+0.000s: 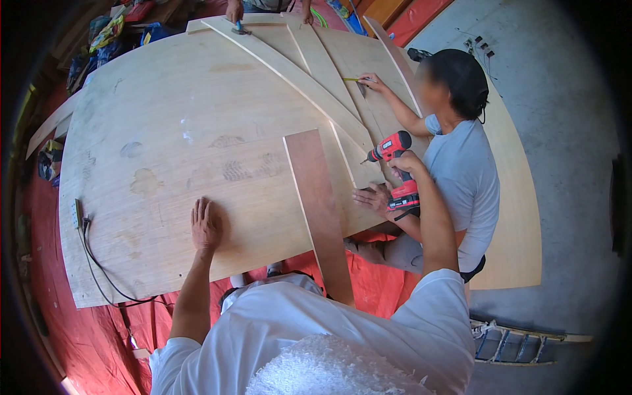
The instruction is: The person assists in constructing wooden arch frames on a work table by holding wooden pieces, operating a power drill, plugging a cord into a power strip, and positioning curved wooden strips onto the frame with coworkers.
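One red and black drill (390,146) sits in the right hand (407,164), the grip closed around its handle, with the battery end low and the bit pointing left over the bench (164,99), near the lower end of a long pale wooden strip (289,79). Whether the bit touches wood, I cannot tell. The left hand (206,225) is flat on the bench near its close edge, well apart from the drill, its grip wide with the fingers pointing away from the body and holding nothing. Between the two hands lies a reddish-brown plank (315,191), its near end sticking out past the bench edge. A person in a grey-blue shirt (464,174) and a dark cap (461,76) is beside the bench on the right; one of that person's hands (374,199) rests on the wood just beside the drill, and the other (372,81) is farther up, near a yellow tape measure (350,79). At the far edge another person's hand (235,10) is at a blue tool (239,29) by the top of the long strip. Dark smudges and shoe prints mark the bench top. A power strip (78,214) with a black cord (99,265) lies at the left side. Red sheeting (382,286) covers the floor under the near edge, and a ladder (520,345) lies at lower right.
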Motion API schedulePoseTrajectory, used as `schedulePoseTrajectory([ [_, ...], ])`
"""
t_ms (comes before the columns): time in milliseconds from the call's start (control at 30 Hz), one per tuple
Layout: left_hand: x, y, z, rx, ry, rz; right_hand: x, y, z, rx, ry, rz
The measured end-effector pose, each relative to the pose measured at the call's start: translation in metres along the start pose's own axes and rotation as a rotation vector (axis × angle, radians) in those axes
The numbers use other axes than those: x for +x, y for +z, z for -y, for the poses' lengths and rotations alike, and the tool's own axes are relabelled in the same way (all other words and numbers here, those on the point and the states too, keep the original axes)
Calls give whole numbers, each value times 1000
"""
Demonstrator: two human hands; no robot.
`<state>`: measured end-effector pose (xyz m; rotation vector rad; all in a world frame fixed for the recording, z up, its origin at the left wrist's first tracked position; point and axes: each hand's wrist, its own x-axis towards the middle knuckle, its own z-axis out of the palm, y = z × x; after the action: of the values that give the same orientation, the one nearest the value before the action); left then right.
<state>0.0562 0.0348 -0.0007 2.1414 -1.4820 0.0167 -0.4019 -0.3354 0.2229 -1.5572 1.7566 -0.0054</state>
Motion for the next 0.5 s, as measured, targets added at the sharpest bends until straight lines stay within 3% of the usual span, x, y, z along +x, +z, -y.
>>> schedulePoseTrajectory([
  [500, 0, 2, -1, -1, -6, -10, 0, 1, 0, -7, -13, 0],
])
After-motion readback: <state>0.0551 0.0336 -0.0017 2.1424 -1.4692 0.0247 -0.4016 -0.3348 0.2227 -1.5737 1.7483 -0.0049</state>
